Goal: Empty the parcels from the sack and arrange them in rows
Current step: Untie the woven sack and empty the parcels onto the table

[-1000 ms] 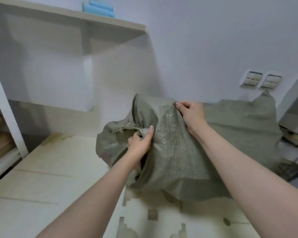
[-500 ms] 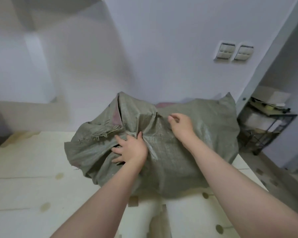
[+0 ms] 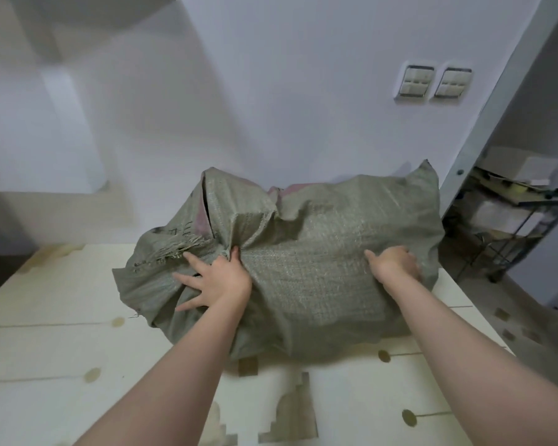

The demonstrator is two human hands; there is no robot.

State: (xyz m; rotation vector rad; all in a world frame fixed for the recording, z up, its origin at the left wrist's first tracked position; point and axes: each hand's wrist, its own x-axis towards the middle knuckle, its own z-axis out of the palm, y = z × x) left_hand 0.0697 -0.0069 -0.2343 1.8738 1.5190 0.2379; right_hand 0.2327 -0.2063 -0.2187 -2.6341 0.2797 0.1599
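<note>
A bulging grey-green woven sack [image 3: 319, 252] lies on its side on the cream patterned mat [image 3: 62, 349], its frayed mouth to the left. Something pink [image 3: 203, 220] shows through a slit near the mouth and again at the top edge. My left hand [image 3: 216, 278] lies flat on the sack near the mouth, fingers spread. My right hand [image 3: 395, 263] presses on the sack's right part, fingers curled into the fabric. The parcels inside are hidden.
A white wall stands right behind the sack, with two switch plates [image 3: 432, 82] high on the right. A grey door frame [image 3: 484, 117] and a black wire rack [image 3: 512, 226] holding boxes stand at the right. The mat stretches to the left and front.
My right hand slid from the sack's middle out to its right part. My left hand let go of the bunched fabric and now lies spread near the mouth. The sack has settled flatter.
</note>
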